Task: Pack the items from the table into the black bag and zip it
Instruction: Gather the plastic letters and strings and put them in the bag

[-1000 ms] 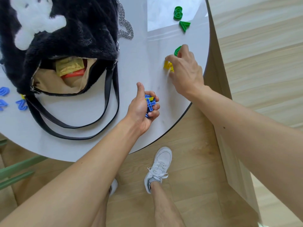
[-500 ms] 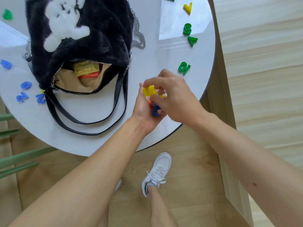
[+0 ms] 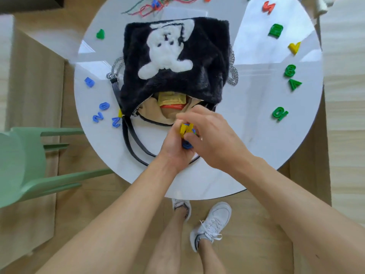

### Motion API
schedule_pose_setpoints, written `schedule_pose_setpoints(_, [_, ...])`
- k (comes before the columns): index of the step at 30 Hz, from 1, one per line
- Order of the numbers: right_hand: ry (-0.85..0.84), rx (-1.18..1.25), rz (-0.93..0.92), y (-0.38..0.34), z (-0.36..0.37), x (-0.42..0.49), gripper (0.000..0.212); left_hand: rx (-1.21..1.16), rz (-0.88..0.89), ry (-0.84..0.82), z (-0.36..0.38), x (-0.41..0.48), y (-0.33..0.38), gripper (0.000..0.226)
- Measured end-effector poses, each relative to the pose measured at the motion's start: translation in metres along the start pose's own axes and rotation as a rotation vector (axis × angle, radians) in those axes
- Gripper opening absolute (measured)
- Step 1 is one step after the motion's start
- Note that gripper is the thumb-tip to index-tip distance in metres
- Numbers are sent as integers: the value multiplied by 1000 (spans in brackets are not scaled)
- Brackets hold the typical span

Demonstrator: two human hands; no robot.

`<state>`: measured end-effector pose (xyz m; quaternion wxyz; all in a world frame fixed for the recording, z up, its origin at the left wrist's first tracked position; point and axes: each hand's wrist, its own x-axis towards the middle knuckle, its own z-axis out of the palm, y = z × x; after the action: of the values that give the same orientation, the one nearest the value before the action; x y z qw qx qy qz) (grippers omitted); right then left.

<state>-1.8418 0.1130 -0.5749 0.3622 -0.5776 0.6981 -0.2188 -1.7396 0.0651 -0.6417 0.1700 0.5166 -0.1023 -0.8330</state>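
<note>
Gathering yellow piece (image 3: 185, 129) and blue pieces (image 3: 186, 144) in left hand (image 3: 173, 147), right hand (image 3: 209, 135) pinching yellow one, just below black bag (image 3: 173, 56) mouth; better tipping straight in, keeping fist closed.

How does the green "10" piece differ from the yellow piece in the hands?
The green "10" piece lies flat on the table to the right, untouched; the yellow piece is off the table, pinched between the left hand and right hand. The "10" shows fully; the yellow piece is partly covered by fingers. Both look like small plastic characters still outside the black bag.
</note>
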Motion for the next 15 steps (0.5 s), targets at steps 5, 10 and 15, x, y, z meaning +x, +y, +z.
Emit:
schedule_pose_setpoints(5, [264, 250, 99, -2, 3, 27, 40, -278, 44, 157, -15, 25, 42, 44])
schedule_pose_setpoints(10, [319, 298, 188, 2, 0, 31, 27, -405, 79, 268, -7, 39, 77, 48])
schedule_pose_setpoints(15, [236, 329, 250, 0, 7, 22, 17, -565, 163, 217, -12, 33, 91, 43])
